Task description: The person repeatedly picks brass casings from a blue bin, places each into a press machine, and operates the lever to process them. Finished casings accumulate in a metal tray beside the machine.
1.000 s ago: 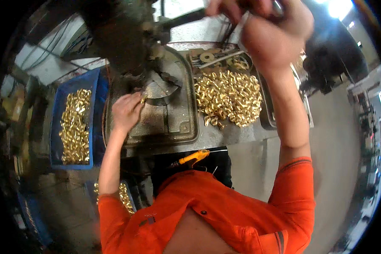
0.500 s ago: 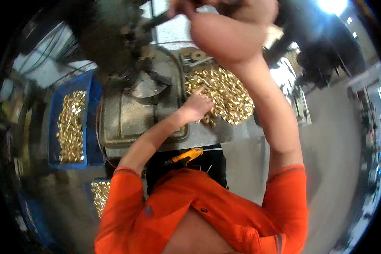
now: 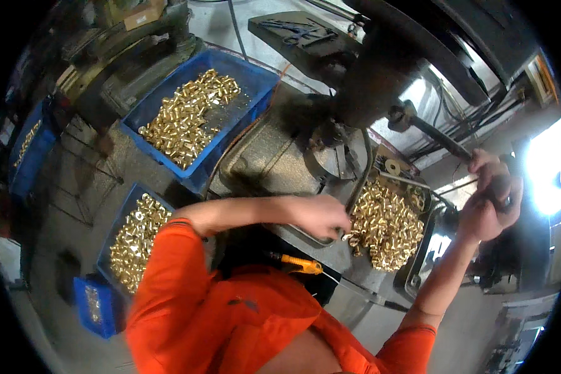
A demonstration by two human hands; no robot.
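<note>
My right hand (image 3: 491, 209) is wrapped round the dark knob end of a lever handle (image 3: 439, 136) that sticks out from a dark drill-press-like machine (image 3: 380, 75). Lower and to the left, my left hand (image 3: 321, 217) is closed, its fingertips curled together at the near left edge of a heap of small brass fittings (image 3: 389, 227). Whatever is between those fingertips is too small and blurred to name. Just beyond the left hand, a round metal fixture (image 3: 330, 161) sits on the machine's oily table (image 3: 258, 163), under the machine's head.
A large blue bin (image 3: 255, 115) of brass pieces stands left of the machine table, with a second blue bin (image 3: 109, 249) and a small blue box (image 3: 92, 311) nearer me. A yellow air gun (image 3: 302, 265) lies by my lap. Tools (image 3: 299, 31) rest on a far plate.
The view has swung left, bringing more bins into sight. My right hand shows lower, gripping the lever. My left hand's pointing finger has curled in, at the heap's edge.
</note>
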